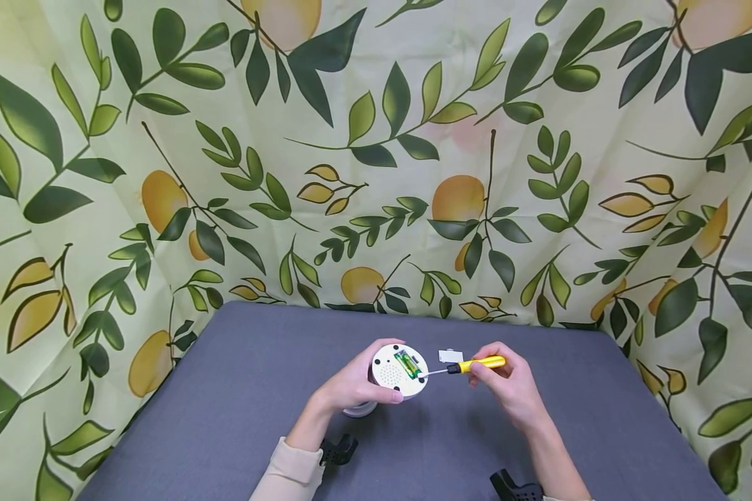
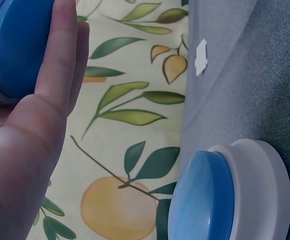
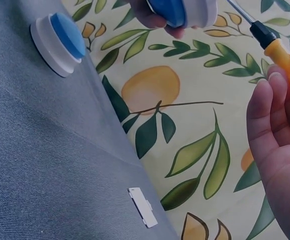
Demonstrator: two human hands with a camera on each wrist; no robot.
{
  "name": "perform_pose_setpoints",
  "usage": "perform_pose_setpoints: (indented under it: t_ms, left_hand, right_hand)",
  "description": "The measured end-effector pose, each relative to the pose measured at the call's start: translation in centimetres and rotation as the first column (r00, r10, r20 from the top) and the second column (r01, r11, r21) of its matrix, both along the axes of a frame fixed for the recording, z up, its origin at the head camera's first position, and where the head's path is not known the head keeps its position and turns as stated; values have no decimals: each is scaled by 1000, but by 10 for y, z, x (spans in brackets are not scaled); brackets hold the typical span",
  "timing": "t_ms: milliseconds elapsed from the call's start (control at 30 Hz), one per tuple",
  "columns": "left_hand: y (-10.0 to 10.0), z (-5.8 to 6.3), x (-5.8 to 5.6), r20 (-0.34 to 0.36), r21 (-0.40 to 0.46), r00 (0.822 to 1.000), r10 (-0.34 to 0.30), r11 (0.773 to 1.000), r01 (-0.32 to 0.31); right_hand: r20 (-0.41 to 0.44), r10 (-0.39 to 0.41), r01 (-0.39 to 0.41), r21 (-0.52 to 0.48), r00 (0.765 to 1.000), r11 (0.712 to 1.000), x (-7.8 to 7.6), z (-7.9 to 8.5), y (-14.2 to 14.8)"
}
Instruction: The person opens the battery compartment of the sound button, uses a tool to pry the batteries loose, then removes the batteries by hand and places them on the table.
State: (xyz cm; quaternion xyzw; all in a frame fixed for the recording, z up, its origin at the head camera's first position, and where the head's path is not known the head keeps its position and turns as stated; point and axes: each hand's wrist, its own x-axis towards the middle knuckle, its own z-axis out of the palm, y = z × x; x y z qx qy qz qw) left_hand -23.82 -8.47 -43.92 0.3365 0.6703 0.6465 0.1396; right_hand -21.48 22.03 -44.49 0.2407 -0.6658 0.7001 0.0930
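In the head view my left hand (image 1: pixel 349 385) grips a round white push-button device (image 1: pixel 385 378), its underside turned toward me. Two green batteries (image 1: pixel 406 364) lie in its uncovered compartment. The device's blue dome (image 2: pixel 20 50) faces the palm side in the left wrist view. My right hand (image 1: pixel 512 390) holds a screwdriver (image 1: pixel 487 362) by its yellow handle. Its metal shaft points left, the tip right at the device's underside near the lower end of the batteries. The right wrist view shows the yellow handle (image 3: pixel 285 62) between fingers and thumb.
A second blue-topped push-button device (image 2: pixel 260 185) stands on the grey table (image 1: pixel 257 390), mostly behind my left hand in the head view. A small white battery cover (image 1: pixel 450 356) lies beyond the screwdriver. Leaf-and-fruit patterned cloth (image 1: pixel 407 209) hangs around the table.
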Motion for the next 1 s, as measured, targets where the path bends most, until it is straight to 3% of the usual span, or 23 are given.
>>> perform_pose_setpoints:
  t_ms: [533,1000]
  left_hand:
    - [-1,-3,0,44,42,998,-39,998,37]
    - [4,-1,0,50,32,996,-78,997,76]
  right_hand:
    - [23,65,-63,-90,998,994,3,4,2]
    - [111,14,1,-132,994,991,-4,18,-10]
